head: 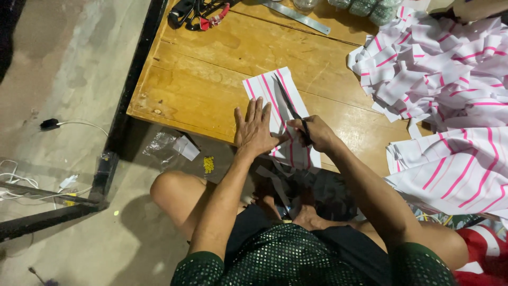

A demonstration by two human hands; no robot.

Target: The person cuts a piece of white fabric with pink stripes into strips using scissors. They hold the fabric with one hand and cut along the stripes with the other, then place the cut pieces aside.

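Knees tucked under the table edge; my left hand lies flat, fingers spread, pinning the pink-striped white fabric piece so it cannot slide, while my right hand grips the scissors, blades pointing toward 11 o'clock along a stripe.

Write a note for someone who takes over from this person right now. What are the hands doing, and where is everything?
Left hand: flat, pressing the striped fabric piece onto the wooden table.
Right hand: grip closed on the scissors, blades open along the strip.
Done: the heap of cut strips lies at the table's right, with uncut striped fabric below it.
Left: this cut is only partway along the piece.
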